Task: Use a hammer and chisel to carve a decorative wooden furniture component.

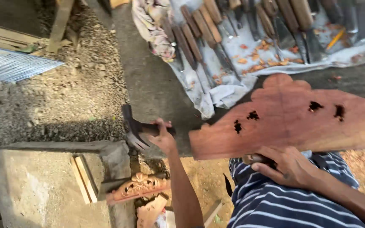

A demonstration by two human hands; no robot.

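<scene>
My left hand (162, 136) is closed around the handle of a dark claw hammer (134, 126), held out over the edge of the concrete slab, left of the board. A reddish-brown wooden board (292, 122) with a scalloped top edge and several dark pierced holes lies across my lap. My right hand (287, 165) grips its lower edge, fingers curled. A small rounded wooden handle (252, 158) shows under those fingers; what it belongs to I cannot tell. My striped blue-and-white clothing (275, 202) is below.
Several wooden-handled chisels (216, 29) lie in a row on a grey cloth (229, 90) strewn with wood chips, beyond the board. A carved ornament piece (138, 187) and wood offcuts (84, 177) sit by a concrete block (39, 190). Gravel (77, 88) and a corrugated sheet (9, 63) lie left.
</scene>
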